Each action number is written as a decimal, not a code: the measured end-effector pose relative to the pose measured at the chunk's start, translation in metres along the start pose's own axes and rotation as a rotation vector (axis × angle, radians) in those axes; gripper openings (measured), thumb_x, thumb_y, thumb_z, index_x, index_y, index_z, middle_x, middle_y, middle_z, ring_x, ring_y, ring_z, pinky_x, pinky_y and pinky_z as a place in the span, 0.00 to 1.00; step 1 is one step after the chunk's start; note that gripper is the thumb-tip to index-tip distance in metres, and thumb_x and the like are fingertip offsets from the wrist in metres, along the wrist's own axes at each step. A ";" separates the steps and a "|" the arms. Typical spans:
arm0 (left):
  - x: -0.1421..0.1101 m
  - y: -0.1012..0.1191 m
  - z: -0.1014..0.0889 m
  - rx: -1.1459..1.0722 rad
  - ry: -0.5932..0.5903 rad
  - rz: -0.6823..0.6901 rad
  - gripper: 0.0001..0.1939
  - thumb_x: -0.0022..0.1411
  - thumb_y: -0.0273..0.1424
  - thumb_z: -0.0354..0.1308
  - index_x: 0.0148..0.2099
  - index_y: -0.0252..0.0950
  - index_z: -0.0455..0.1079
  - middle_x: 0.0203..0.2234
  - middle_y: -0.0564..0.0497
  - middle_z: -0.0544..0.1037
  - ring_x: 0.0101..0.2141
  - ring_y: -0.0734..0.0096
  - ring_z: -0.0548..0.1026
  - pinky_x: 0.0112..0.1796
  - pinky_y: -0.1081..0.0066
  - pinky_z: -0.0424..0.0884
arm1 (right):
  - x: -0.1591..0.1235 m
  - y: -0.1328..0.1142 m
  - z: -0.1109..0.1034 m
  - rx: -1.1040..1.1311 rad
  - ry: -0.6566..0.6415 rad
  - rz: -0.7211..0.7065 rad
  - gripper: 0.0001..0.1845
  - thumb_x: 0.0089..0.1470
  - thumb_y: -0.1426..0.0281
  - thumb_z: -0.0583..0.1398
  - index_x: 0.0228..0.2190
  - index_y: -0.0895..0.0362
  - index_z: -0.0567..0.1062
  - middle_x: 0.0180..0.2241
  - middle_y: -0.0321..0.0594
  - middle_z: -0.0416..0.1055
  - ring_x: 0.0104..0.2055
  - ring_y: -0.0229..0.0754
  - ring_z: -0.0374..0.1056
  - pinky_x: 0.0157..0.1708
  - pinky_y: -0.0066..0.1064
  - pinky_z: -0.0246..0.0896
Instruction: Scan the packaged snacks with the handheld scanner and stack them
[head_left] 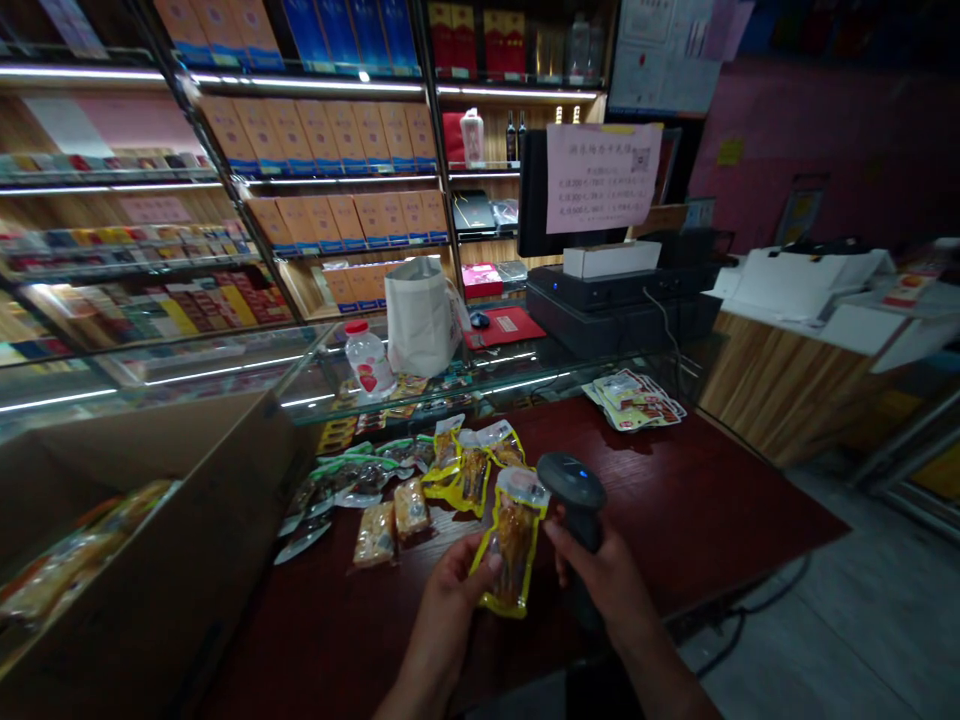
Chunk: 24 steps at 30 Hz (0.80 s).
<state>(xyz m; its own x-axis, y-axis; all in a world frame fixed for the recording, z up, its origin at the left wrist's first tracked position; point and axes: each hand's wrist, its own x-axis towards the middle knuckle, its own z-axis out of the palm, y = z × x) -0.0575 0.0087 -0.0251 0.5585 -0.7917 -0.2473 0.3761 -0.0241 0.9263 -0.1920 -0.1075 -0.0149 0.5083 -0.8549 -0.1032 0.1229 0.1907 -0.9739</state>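
Observation:
My left hand [455,590] pinches the lower left edge of a yellow-edged vacuum snack pack [514,535], brown food showing through its clear front. In my right hand [600,565] is a black barcode scanner [574,490] with a small blue light on top; its head is close to the pack's upper right corner. Beyond the pack lie several similar yellow-edged packs [474,470]. Two wrapped pale snack blocks [375,535] rest to their left. Green-edged clear packs [360,473] are spread out behind those blocks.
An open cardboard box [225,470] holding packaged goods stands at left. A glass counter [322,375] carries a strawberry-labelled bottle [369,360], a white bag [420,318] and a register monitor [536,195]. More flat packets [634,400] are stacked on the dark red table [720,500].

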 end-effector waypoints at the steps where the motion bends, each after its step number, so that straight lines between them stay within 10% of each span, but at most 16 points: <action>1: -0.004 0.001 0.003 -0.015 -0.009 -0.006 0.28 0.46 0.41 0.71 0.45 0.32 0.68 0.39 0.45 0.78 0.34 0.69 0.74 0.38 0.69 0.70 | 0.000 0.000 0.001 -0.001 0.003 -0.011 0.34 0.43 0.51 0.69 0.42 0.62 0.69 0.21 0.34 0.69 0.20 0.35 0.62 0.20 0.26 0.60; 17: -0.026 0.007 -0.003 0.656 -0.156 0.316 0.21 0.65 0.49 0.50 0.43 0.35 0.68 0.38 0.46 0.75 0.39 0.64 0.73 0.41 0.71 0.68 | -0.003 -0.005 0.008 -0.054 0.101 -0.054 0.32 0.43 0.53 0.69 0.43 0.59 0.70 0.28 0.37 0.73 0.25 0.39 0.66 0.27 0.30 0.63; 24: -0.030 0.011 0.006 0.287 -0.313 0.132 0.20 0.60 0.47 0.59 0.46 0.38 0.64 0.43 0.48 0.75 0.40 0.66 0.73 0.43 0.67 0.70 | -0.003 -0.005 0.004 -0.081 0.150 -0.090 0.31 0.44 0.54 0.68 0.44 0.60 0.71 0.24 0.35 0.71 0.25 0.40 0.66 0.28 0.30 0.62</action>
<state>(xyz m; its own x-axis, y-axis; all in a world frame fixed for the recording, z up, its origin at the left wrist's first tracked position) -0.0742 0.0281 -0.0056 0.3205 -0.9450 -0.0649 0.0713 -0.0442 0.9965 -0.1905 -0.1037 -0.0087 0.3652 -0.9301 -0.0384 0.0899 0.0763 -0.9930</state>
